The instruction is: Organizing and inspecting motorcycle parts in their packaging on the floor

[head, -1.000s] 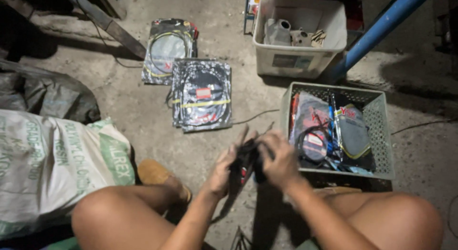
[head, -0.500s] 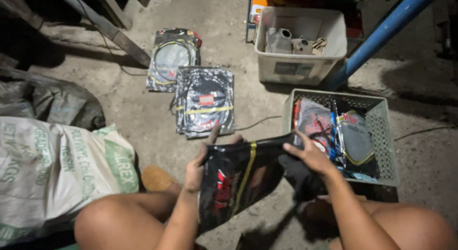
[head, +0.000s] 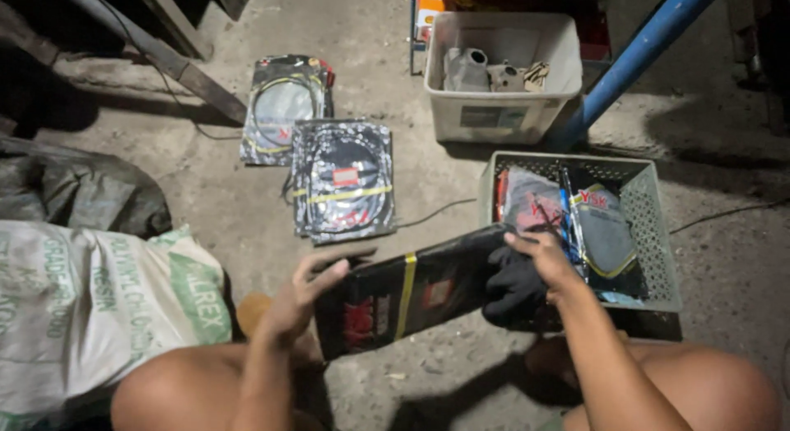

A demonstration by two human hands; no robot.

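Observation:
I hold a flat black plastic packet [head: 411, 295] with a yellow band and red marks between both hands, above the concrete floor in front of my knees. My left hand [head: 303, 298] grips its left edge, fingers spread along the top. My right hand [head: 539, 262] holds the right end, next to the grey mesh basket [head: 650, 233]. The basket holds several similar packets. Two stacks of like packets lie on the floor further ahead: the nearer stack [head: 344, 180] and the far stack [head: 284, 110].
A white plastic tub [head: 502, 118] with metal parts stands at the back, a blue pole [head: 642, 52] leaning beside it. A white woven sack [head: 90, 307] lies at my left, with dark bags behind it. Thin cables run across the floor.
A small bundle held between both hands has become a spread-out flat packet, now stretched wide between my hands and lifted a little toward the basket.

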